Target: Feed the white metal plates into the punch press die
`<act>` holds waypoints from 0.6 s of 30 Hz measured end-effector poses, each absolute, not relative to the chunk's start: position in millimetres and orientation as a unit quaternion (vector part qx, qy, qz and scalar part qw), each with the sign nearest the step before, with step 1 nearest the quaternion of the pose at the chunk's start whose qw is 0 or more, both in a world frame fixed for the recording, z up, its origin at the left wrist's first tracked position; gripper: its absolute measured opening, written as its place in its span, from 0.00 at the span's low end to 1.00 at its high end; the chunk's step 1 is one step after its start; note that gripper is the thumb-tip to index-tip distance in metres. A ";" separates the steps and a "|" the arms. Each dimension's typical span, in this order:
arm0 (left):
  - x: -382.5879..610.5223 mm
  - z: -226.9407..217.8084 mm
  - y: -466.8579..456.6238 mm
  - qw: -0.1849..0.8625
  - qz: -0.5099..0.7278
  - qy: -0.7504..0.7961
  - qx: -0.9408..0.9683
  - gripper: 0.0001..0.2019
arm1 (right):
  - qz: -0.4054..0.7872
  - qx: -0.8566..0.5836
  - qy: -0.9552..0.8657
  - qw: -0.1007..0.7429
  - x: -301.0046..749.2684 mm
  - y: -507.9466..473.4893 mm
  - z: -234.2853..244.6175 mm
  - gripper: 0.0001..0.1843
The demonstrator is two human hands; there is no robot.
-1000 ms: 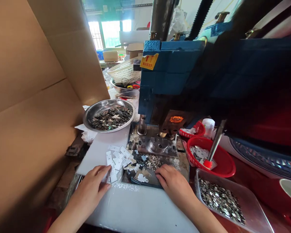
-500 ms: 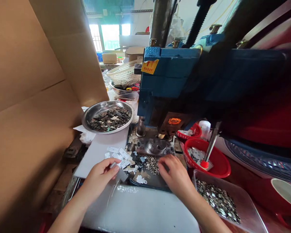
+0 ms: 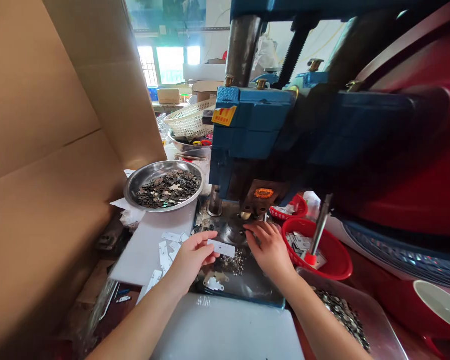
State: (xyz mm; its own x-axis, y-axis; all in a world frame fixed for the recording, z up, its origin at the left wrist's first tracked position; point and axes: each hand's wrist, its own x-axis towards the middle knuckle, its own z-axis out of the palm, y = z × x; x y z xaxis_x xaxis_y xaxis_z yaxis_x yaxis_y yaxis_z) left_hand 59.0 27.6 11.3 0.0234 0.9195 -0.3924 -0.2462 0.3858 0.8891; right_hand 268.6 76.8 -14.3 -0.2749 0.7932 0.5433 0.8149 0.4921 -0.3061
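Observation:
My left hand (image 3: pixel 192 255) pinches a small flat white metal plate (image 3: pixel 222 248) and holds it out toward the round die (image 3: pixel 235 231) under the blue press (image 3: pixel 255 135). My right hand (image 3: pixel 268 245) rests at the die's right side, fingertips curled close to the die; what they pinch, if anything, is too small to see. More white plates (image 3: pixel 168 247) lie scattered on a white board to the left. A pile of tiny shiny parts (image 3: pixel 235 261) sits on the dark tray between my hands.
A steel bowl (image 3: pixel 150 172) of dark metal pieces stands at the left. A red bowl (image 3: pixel 337 257) with plates and a red-tipped tool is on the right, a clear tray (image 3: pixel 375 332) of small silver parts below it. Cardboard walls off the left side.
My left hand picked a white plate from the scattered pile and carried it up toward the die. My right hand moved from the tray's front edge up to the die.

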 end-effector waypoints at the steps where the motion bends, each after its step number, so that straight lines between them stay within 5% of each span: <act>1: 59.9 8.6 28.1 0.640 0.457 0.530 0.318 0.15 | 0.005 -0.504 -0.797 0.332 268.0 77.1 -14.4 0.11; 8: 64.9 -4.6 30.1 0.623 0.468 0.534 0.330 0.13 | 0.067 -0.582 -0.766 0.266 257.4 85.6 -6.4 0.09; 18: 63.7 -16.4 29.0 0.636 0.491 0.523 0.284 0.13 | -0.072 -0.537 -0.800 0.258 261.8 92.1 -9.1 0.13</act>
State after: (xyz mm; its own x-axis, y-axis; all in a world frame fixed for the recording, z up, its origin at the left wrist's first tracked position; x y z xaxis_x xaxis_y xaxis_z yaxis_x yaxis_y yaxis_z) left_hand 63.7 29.0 -16.4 -0.0293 0.9215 -0.3872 -0.3279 0.3570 0.8746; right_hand 261.8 92.1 -9.1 -0.2900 0.8223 0.4896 0.8965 0.4125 -0.1619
